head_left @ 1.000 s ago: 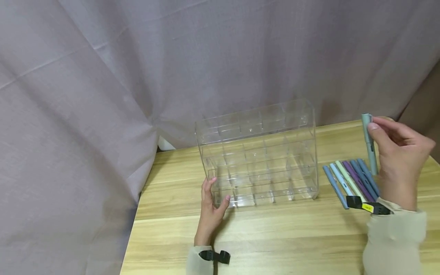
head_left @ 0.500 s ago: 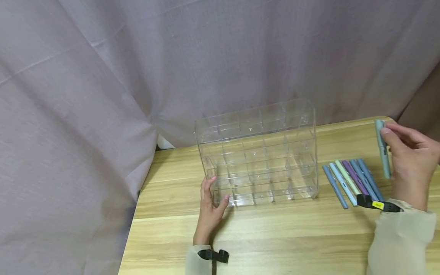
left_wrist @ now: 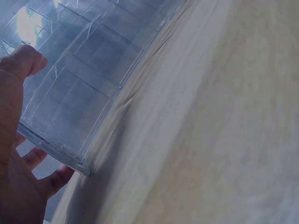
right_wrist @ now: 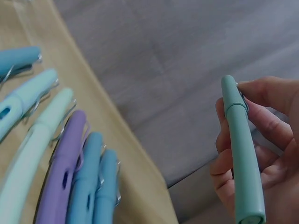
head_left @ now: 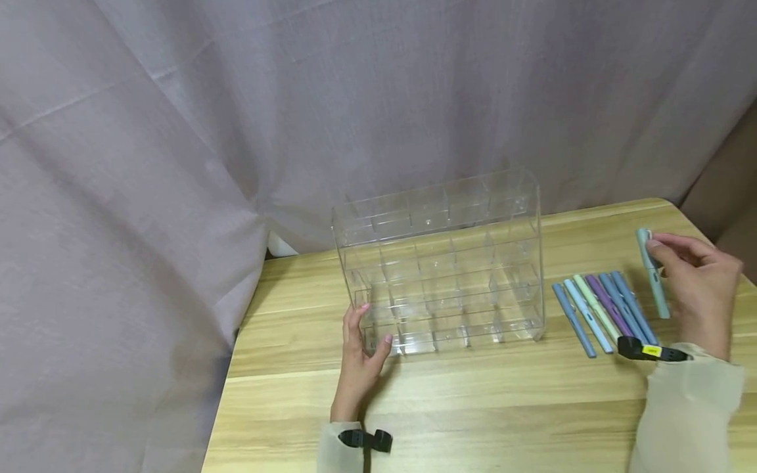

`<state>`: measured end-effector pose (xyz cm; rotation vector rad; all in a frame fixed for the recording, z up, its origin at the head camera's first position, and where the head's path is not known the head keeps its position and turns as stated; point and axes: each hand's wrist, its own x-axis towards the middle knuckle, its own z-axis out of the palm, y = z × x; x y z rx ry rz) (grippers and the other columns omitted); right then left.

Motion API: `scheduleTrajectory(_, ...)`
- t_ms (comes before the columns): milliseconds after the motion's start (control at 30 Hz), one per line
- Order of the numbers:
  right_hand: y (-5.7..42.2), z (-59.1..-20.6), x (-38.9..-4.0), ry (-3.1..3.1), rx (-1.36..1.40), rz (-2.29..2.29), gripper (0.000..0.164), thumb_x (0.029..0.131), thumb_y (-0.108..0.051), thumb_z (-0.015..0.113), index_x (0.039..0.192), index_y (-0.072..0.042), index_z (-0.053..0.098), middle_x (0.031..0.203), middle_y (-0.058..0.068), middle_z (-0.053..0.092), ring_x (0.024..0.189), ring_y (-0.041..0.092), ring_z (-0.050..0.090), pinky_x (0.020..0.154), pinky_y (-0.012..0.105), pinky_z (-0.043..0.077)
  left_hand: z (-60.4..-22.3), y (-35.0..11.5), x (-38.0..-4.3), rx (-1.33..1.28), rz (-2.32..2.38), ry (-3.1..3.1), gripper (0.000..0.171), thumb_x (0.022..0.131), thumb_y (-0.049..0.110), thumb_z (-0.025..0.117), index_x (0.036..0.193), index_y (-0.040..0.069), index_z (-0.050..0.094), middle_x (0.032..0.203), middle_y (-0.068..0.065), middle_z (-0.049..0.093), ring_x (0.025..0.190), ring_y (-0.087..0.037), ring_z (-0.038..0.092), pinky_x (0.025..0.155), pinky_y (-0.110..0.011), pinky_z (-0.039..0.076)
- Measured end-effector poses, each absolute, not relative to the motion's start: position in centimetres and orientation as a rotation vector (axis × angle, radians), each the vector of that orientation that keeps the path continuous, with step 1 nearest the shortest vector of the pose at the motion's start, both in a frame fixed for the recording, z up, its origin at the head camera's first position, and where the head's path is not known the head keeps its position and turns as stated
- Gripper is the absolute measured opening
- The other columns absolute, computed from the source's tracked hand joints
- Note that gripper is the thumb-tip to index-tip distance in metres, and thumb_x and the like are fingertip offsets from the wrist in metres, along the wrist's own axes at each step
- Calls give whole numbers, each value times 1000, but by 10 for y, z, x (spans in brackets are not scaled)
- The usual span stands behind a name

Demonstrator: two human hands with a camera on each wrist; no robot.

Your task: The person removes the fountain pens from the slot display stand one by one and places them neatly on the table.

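My left hand [head_left: 359,368] holds the lower left corner of a clear divided plastic organizer [head_left: 443,303]. In the left wrist view, its thumb lies over the front and the other fingers reach round the side edge [left_wrist: 53,151]. Over at the right, my right hand [head_left: 704,282] pinches a teal capped pen [head_left: 654,279] near its clip end, between thumb and fingers. That pen [right_wrist: 244,154] tilts, its lower end toward me; whether it touches the table is unclear. Beside it lies a slanted row of several pens, among them a light green pen [head_left: 596,307] and a purple pen [head_left: 608,305].
The wooden table [head_left: 473,407] carries everything, its back edge running behind the organizer. A grey curtain [head_left: 384,98] hangs behind the table and down its left side. Blue pens, such as one at the row's left end [head_left: 573,320], flank the lighter ones.
My right hand moved rightward with the teal pen, then came lower and slightly back left. The left hand stays on the organizer, and the row of pens lies as before.
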<state>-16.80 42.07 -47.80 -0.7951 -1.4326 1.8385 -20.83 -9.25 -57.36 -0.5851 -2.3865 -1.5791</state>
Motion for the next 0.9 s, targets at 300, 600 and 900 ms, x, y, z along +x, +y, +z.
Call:
scheduleTrajectory(300,434,-505,-168,-1468,-764,1920,14,88,-1,84,99,-9,86,77,-15,80,64,-2,66,55,9,50,-577,-93,-209,-597,-1569,-2373,72,97,14,77,157,25,39,176,-20,23,162,-52,27,123,-79,32)
scheduleTrajectory(600,444,-533,-169,-1672,-955,1838,12,90,-9,84,97,-19,86,73,-23,75,70,-4,63,58,10,48,-578,-94,-210,-612,-1572,-2358,72,97,14,77,157,22,38,176,-18,23,160,-53,29,120,-83,32)
scheduleTrajectory(900,453,-548,-172,-2076,-1039,1460,9,97,-25,75,95,-30,83,63,-39,59,66,-13,54,58,7,42,-576,-92,-208,-607,-1563,-2355,73,97,15,77,158,23,39,176,-15,25,161,-52,29,120,-83,32)
